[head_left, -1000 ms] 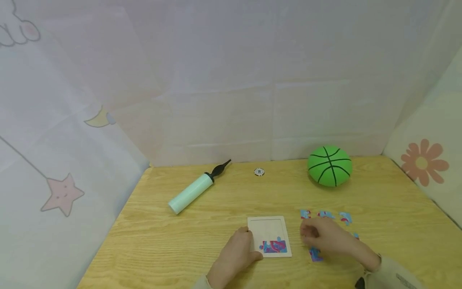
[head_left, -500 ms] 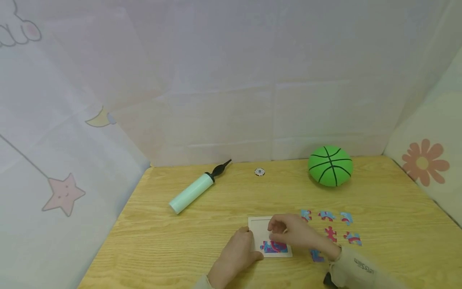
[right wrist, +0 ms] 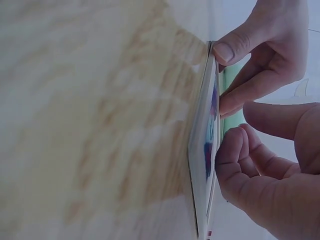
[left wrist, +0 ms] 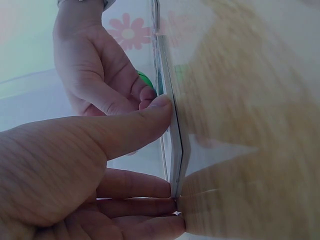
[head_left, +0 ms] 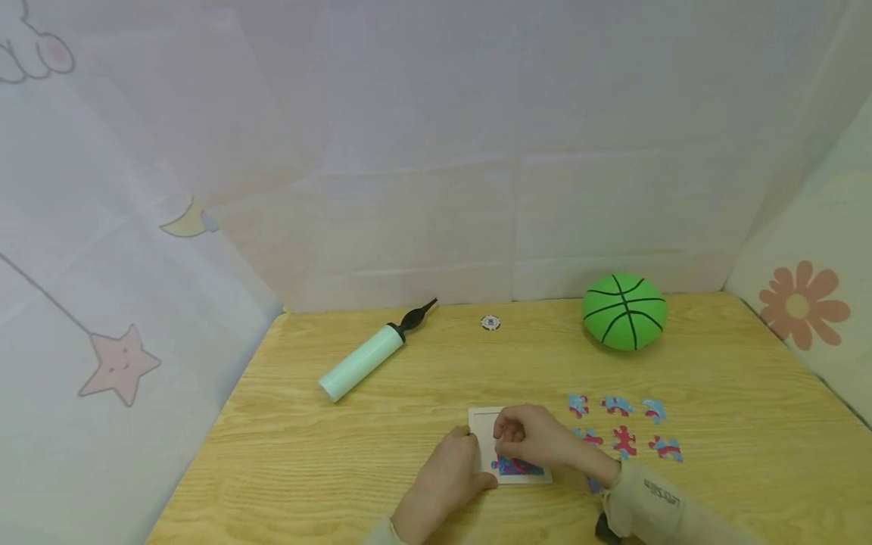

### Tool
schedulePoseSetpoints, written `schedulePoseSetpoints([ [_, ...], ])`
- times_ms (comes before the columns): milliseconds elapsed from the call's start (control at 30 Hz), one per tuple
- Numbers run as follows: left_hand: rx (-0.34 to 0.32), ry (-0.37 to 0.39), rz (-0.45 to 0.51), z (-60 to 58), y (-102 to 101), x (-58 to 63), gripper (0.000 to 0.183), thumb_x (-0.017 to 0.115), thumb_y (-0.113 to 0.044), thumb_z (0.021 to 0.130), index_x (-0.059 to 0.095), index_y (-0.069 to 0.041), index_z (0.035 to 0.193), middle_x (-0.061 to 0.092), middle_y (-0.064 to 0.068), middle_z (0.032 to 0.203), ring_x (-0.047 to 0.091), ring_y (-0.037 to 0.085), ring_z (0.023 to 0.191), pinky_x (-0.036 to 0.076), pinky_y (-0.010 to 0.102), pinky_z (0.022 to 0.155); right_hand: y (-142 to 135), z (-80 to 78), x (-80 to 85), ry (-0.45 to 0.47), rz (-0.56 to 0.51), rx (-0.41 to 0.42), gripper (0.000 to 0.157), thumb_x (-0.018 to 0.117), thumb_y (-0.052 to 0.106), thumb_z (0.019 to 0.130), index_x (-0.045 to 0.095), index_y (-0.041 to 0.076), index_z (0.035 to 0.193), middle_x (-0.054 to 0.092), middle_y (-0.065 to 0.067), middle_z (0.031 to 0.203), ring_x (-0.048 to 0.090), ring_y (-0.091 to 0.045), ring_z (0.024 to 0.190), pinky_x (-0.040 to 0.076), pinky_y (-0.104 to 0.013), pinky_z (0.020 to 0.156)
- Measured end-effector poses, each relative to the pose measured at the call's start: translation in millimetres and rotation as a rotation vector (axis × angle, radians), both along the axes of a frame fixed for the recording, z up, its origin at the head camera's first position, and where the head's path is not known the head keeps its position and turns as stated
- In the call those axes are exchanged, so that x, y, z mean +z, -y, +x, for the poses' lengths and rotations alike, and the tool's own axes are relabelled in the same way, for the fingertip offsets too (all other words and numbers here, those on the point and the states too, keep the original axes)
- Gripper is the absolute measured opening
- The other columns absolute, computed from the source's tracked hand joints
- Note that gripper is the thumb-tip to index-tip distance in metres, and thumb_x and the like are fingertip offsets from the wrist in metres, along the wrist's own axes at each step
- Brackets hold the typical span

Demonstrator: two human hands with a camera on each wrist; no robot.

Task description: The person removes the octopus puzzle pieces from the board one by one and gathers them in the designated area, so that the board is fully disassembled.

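Observation:
My left hand grips the near left part of a pale square puzzle tray, thumb at its near edge and fingers along its left side. Joined blue and pink puzzle pieces lie at the tray's lower right. Over them is my right hand, covering part of the tray. In the right wrist view its fingers curl loosely close to the tray's surface, the thumb stands apart, and I see no piece between them. Whether those fingertips touch the tray pieces is hidden.
Several loose puzzle pieces lie on the wooden table right of the tray, some close to my right forearm. Toward the back are a mint hand pump, a round white-and-black chip and a green ball.
My right hand has moved left from the loose pieces to above the tray, then slightly further left over the joined pieces. My left hand stays on the tray.

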State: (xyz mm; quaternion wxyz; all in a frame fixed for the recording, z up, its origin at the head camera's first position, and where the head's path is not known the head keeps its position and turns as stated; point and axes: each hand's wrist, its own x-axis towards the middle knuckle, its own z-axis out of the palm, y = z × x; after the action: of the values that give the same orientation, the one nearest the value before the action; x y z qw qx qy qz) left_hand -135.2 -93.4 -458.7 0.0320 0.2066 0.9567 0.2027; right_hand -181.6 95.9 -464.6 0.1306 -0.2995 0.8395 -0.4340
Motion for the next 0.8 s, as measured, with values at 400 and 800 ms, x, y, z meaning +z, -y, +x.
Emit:
schedulePoseSetpoints([
  [400,0.004,-0.008,0.002,0.5,-1.0,0.4,0.045,0.086,-0.029,0.070,0.065,0.006,0.090,0.063,0.015,0.102,0.056,0.013,0.074,0.052,0.025,0.067,-0.3,-3.6,-3.9,0.045,0.019,0.004,0.011,0.073,0.011,0.084,0.062,0.009,0.086,0.060,0.006,0.074,0.055,-0.006,0.065,0.047,-0.022,0.061],
  [800,-0.004,-0.005,-0.003,1.1,-0.5,1.1,0.046,0.086,-0.029,0.070,0.064,0.006,0.091,0.062,0.018,0.106,0.060,0.016,0.077,0.053,0.025,0.069,1.2,-1.4,1.5,0.085,0.010,-0.007,0.014,0.075,0.006,0.079,0.063,0.004,0.086,0.061,0.003,0.075,0.056,-0.009,0.067,0.047,-0.022,0.062],
])
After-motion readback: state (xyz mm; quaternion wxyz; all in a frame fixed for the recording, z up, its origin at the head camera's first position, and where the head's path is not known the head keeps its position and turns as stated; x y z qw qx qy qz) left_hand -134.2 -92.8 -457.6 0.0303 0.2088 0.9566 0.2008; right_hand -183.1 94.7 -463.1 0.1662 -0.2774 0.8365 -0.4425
